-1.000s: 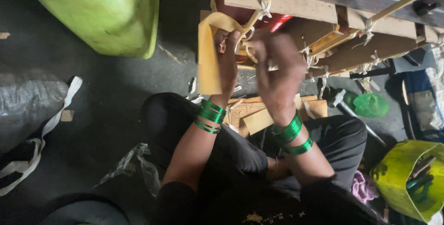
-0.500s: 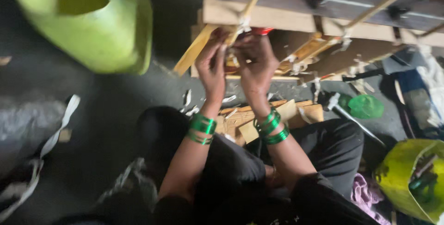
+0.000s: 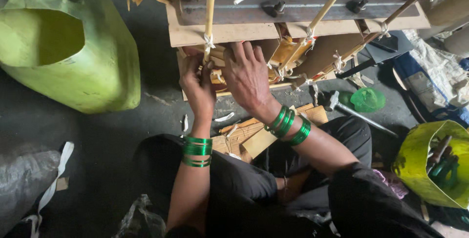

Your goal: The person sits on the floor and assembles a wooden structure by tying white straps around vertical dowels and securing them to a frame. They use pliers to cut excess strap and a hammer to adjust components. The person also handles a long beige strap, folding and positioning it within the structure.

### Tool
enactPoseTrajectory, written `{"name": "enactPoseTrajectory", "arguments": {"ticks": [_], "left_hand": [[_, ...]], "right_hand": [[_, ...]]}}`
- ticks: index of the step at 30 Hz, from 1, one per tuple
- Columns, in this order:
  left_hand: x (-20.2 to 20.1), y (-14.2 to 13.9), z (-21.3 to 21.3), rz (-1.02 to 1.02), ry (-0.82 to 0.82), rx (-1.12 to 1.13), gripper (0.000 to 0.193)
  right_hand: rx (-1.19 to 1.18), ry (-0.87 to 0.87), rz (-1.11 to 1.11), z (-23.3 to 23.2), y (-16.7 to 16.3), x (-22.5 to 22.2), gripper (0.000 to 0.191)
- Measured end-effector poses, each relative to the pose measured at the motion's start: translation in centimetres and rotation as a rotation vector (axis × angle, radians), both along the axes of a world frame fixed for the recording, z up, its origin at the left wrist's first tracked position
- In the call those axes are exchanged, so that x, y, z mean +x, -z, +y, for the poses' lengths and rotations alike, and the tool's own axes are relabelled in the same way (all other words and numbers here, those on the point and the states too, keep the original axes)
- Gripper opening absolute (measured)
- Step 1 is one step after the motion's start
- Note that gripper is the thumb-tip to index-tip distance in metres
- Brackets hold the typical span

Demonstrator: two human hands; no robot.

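Both hands had dropped from a half-second earlier to the wooden frame [image 3: 293, 32], where the left hand [image 3: 198, 86] pinched a tied bamboo stick [image 3: 210, 13] (white string) and the right hand [image 3: 249, 74] pressed spread-fingered beside it.

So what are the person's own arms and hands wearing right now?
Both forearms are bare, with no gloves or sleeves in view. The left hand has a stack of shiny green bangles at its wrist; the right hand wears more green bangles in two spaced groups.
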State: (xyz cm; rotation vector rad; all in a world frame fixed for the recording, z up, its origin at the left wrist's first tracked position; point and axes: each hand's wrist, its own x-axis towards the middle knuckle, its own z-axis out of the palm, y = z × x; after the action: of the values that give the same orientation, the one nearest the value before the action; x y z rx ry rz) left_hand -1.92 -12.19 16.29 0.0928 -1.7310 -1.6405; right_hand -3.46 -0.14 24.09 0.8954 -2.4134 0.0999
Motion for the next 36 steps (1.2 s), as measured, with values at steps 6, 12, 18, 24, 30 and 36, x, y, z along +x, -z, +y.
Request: {"name": "enactPoseTrajectory", "arguments": {"ticks": [6, 12, 18, 24, 30, 36], "left_hand": [[0.0, -0.2, -0.3, 0.057, -0.003, -0.012, 0.009], [-0.7, 2.1, -0.1, 0.135, 0.068, 0.158, 0.007], [-0.5, 4.5, 2.0, 0.092, -0.337, -0.071, 0.020], [0.3, 6.3, 1.9, 0.280, 0.500, 0.959, 0.051], [0.0, 8.0, -0.7, 0.041, 0.023, 0.625, 0.027], [-1.2, 5.9, 0.6, 0.219, 0.076, 0.496, 0.016]], "right_hand": [[0.092, -0.027, 0.048, 3.4, -2.2, 1.5, 0.032], [0.165, -0.184, 0.038, 5.5, -5.4, 4.5, 0.020], [-0.121, -0.169, -0.545, 2.5, -4.2, 6.7, 0.015], [-0.414, -0.258, -0.580, -5.7, -1.9, 6.5, 0.012], [-0.450, -0.429, -0.573, 2.8, 2.7, 6.8, 0.023], [-0.630, 0.437, -0.291, 31.0, 15.1, -0.2, 0.029]]}}
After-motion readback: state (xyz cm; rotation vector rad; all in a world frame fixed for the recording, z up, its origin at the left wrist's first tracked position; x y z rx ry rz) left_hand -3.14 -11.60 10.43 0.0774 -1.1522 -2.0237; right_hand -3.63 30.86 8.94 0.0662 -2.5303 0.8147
